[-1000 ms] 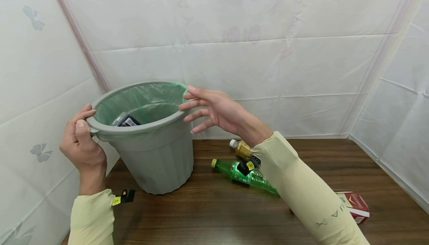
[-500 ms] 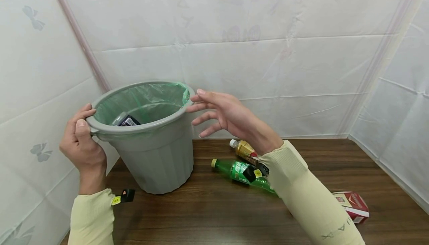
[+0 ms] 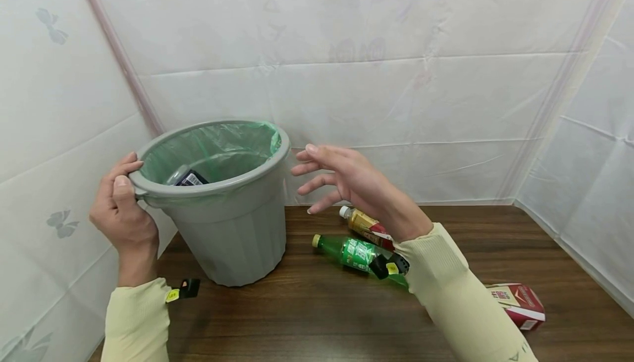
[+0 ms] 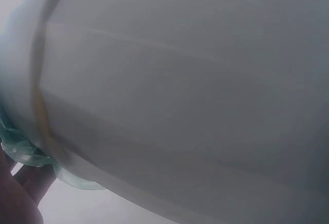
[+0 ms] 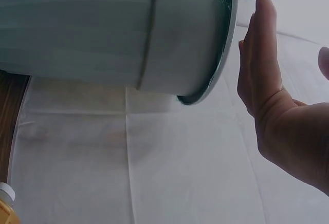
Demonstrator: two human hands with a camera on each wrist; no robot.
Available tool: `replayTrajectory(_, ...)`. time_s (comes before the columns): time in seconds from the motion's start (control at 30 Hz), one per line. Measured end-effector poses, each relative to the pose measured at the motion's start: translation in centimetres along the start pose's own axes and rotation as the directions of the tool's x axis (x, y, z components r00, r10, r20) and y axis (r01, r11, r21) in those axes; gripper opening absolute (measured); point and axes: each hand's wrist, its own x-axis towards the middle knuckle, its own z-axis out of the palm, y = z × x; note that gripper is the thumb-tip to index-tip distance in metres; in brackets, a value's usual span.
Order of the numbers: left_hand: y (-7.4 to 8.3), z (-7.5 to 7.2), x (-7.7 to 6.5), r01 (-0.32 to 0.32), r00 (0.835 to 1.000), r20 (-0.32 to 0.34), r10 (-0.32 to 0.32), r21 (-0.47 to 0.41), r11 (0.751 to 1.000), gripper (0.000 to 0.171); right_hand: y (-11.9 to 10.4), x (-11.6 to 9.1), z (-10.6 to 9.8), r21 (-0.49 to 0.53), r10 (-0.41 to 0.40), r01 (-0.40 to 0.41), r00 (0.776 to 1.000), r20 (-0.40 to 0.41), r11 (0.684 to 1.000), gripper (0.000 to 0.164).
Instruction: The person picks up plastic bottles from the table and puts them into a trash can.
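Observation:
A grey trash bin (image 3: 233, 235) lined with a green plastic bag (image 3: 223, 147) stands at the left of the table. My left hand (image 3: 124, 208) grips its rim on the left side, thumb outside and fingers over the edge. Inside the bin lies a clear item with a dark label (image 3: 190, 177), mostly hidden. My right hand (image 3: 346, 177) hovers just right of the rim, fingers spread and holding nothing. In the right wrist view, a gap shows between that hand (image 5: 267, 85) and the rim.
Below my right forearm lie a green bottle (image 3: 354, 253) with a yellow cap and a bottle of amber drink (image 3: 364, 223) with a white cap. A red and white box (image 3: 525, 304) is at the right. White sheeting (image 3: 446, 103) encloses the wooden table (image 3: 307, 318).
My right hand has moved away from the bin's right rim, to the right and slightly down. The left hand stays on the rim, and the bin stands still.

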Motion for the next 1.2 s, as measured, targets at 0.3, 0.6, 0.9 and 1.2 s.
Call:
replayTrajectory(0.3,-0.3,0.0,0.1,-0.001,1.000,0.004,0.001,0.011,1.000,0.041,1.0,-1.4,-1.0,0.005,-0.003,0.003,0.999,-0.036,1.000,0.052)
replayTrajectory(0.6,-0.4,-0.1,0.1,0.000,1.000,0.006,0.000,0.023,1.000,0.042,2.2,-2.7,-1.9,-0.010,0.015,-0.015,0.998,-0.064,1.000,0.050)
replayTrajectory(0.9,-0.2,-0.1,0.0,0.001,1.000,0.006,-0.001,0.030,1.000,0.042,3.5,-3.8,-2.4,0.017,0.033,-0.032,0.997,-0.063,0.999,0.048)
replayTrajectory(1.2,-0.1,-0.1,0.0,0.001,1.000,0.007,-0.002,0.032,0.999,0.042,4.9,-4.8,-2.8,-0.013,0.064,-0.065,0.995,-0.082,0.998,0.043)
